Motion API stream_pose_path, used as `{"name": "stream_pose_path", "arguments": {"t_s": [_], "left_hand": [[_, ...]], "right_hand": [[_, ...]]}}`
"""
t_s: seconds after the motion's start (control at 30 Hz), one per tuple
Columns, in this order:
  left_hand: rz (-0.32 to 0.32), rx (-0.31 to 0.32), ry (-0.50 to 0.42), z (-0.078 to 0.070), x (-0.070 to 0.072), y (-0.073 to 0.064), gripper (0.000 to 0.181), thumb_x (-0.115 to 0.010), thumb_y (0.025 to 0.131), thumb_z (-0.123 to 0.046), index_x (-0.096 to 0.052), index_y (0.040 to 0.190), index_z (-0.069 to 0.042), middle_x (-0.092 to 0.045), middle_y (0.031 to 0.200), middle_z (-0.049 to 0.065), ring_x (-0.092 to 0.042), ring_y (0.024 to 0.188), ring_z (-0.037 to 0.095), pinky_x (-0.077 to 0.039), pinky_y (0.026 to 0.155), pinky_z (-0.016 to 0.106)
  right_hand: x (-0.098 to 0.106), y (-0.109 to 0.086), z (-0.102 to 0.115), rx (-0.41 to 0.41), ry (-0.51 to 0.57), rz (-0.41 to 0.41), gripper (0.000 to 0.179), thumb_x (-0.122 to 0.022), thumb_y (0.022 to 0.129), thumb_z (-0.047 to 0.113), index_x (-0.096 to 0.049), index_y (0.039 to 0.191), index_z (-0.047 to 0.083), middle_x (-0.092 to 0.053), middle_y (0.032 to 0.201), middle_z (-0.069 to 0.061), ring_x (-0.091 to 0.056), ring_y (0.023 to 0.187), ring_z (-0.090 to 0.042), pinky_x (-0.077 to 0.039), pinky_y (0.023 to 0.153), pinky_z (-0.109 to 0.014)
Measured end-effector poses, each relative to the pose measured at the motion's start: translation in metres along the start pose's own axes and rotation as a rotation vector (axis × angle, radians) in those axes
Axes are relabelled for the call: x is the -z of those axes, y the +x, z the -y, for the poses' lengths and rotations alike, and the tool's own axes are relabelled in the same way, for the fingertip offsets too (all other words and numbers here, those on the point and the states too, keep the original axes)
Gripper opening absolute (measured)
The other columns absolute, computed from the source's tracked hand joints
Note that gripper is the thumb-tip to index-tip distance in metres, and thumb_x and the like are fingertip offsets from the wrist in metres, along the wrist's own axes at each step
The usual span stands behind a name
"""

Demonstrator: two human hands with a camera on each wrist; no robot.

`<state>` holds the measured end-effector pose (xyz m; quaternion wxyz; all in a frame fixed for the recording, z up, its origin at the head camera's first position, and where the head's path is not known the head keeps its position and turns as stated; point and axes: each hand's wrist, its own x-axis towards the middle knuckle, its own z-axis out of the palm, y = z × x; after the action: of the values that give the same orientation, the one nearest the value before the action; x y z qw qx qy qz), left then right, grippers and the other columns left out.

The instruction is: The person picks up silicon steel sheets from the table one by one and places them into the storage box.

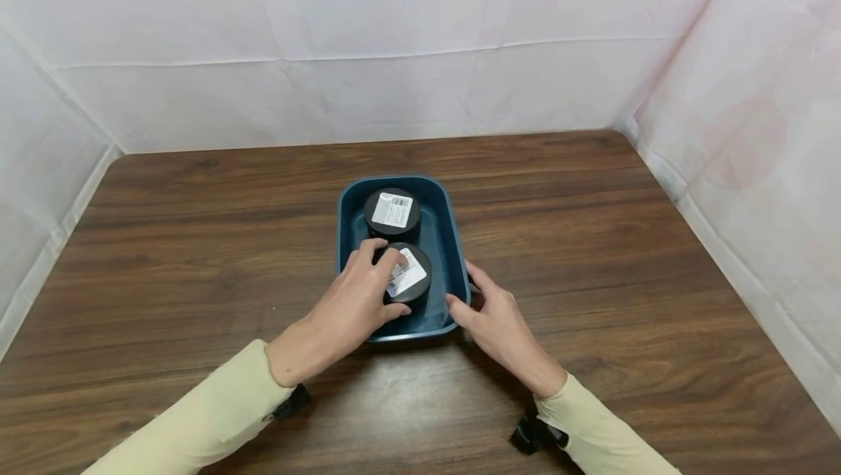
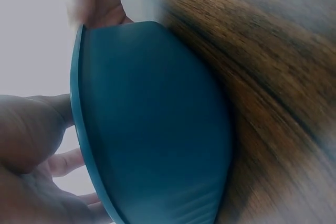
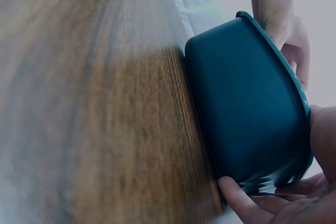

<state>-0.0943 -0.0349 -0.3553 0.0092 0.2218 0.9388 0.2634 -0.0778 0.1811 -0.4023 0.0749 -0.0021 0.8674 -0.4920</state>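
A deep blue plastic bin [image 1: 450, 263] with rounded corners stands on the table. In it sit two round black containers with white labels, a far one [image 1: 374, 206] and a near one [image 1: 420, 292]. My left hand [image 1: 351, 300] reaches over the bin's left side and grips the near container, thumb at its front edge and fingers across its top. With my right hand [image 1: 502, 325] I hold the bin's right front corner, thumb at the rim and fingers along the outer wall. In both wrist views the bin's wall hides the containers.
The bin rests on a dark wood-grain table [image 1: 230, 219]. White cloth walls [image 1: 407, 88] stand behind the table and at both sides. Black straps with devices [image 1: 539, 435] sit on both wrists, over pale yellow sleeves [image 1: 210, 409].
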Motion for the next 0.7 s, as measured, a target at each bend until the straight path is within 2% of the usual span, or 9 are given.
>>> {"name": "stream_pose_path", "arguments": {"t_s": [0.2, 0.37, 0.43, 0.53, 0.63, 0.7], "left_hand": [[0.002, -0.014, -0.002, 0.003, 0.002, -0.002, 0.059, -0.088, 0.078, -0.025, -0.063, 0.129, -0.006, -0.043, 0.148, 0.028, -0.056, 0.125, 0.043, -0.056, 0.093, 0.05], [-0.007, 0.041, -0.058, 0.005, 0.01, -0.007, 0.061, -0.079, 0.087, -0.034, -0.059, 0.139, -0.01, -0.036, 0.157, 0.023, -0.058, 0.126, 0.039, -0.054, 0.099, 0.05], [-0.048, 0.044, -0.091, 0.006, 0.015, -0.01, 0.057, -0.074, 0.091, -0.033, -0.058, 0.14, -0.01, -0.036, 0.157, 0.02, -0.056, 0.129, 0.038, -0.052, 0.101, 0.051], [-0.156, 0.008, -0.125, 0.013, 0.023, -0.017, 0.051, -0.07, 0.095, -0.028, -0.057, 0.141, -0.01, -0.04, 0.156, 0.019, -0.054, 0.132, 0.038, -0.05, 0.104, 0.053], [-0.274, -0.023, -0.094, 0.024, 0.032, -0.027, 0.049, -0.067, 0.097, -0.023, -0.055, 0.144, -0.012, -0.042, 0.154, 0.018, -0.058, 0.126, 0.038, -0.052, 0.1, 0.054], [-0.338, -0.031, -0.046, 0.033, 0.04, -0.035, 0.051, -0.066, 0.098, -0.019, -0.052, 0.146, -0.014, -0.043, 0.153, 0.019, -0.059, 0.123, 0.04, -0.052, 0.098, 0.056]], "right_hand": [[0.001, 0.002, 0.001, 0.008, -0.006, 0.01, 0.061, -0.064, 0.095, 0.024, -0.042, 0.152, 0.017, -0.062, 0.135, -0.015, -0.069, 0.104, -0.022, -0.056, 0.085, -0.033], [0.005, 0.0, 0.005, 0.006, -0.045, 0.044, 0.063, -0.063, 0.098, 0.033, -0.039, 0.154, 0.018, -0.063, 0.134, -0.014, -0.069, 0.103, -0.021, -0.055, 0.084, -0.032], [0.01, 0.0, 0.007, 0.012, -0.059, 0.063, 0.064, -0.06, 0.099, 0.04, -0.038, 0.155, 0.018, -0.06, 0.139, -0.014, -0.068, 0.111, -0.022, -0.055, 0.09, -0.036], [0.023, 0.0, 0.012, 0.038, -0.092, 0.071, 0.064, -0.055, 0.101, 0.048, -0.039, 0.154, 0.016, -0.057, 0.145, -0.015, -0.064, 0.122, -0.027, -0.052, 0.101, -0.045], [0.041, 0.0, 0.016, 0.087, -0.179, 0.038, 0.062, -0.05, 0.102, 0.05, -0.043, 0.152, 0.013, -0.054, 0.148, -0.016, -0.056, 0.133, -0.031, -0.044, 0.11, -0.051], [0.057, -0.001, 0.017, 0.122, -0.257, -0.008, 0.061, -0.049, 0.103, 0.05, -0.045, 0.151, 0.012, -0.054, 0.148, -0.016, -0.053, 0.135, -0.034, -0.042, 0.111, -0.054]]}}
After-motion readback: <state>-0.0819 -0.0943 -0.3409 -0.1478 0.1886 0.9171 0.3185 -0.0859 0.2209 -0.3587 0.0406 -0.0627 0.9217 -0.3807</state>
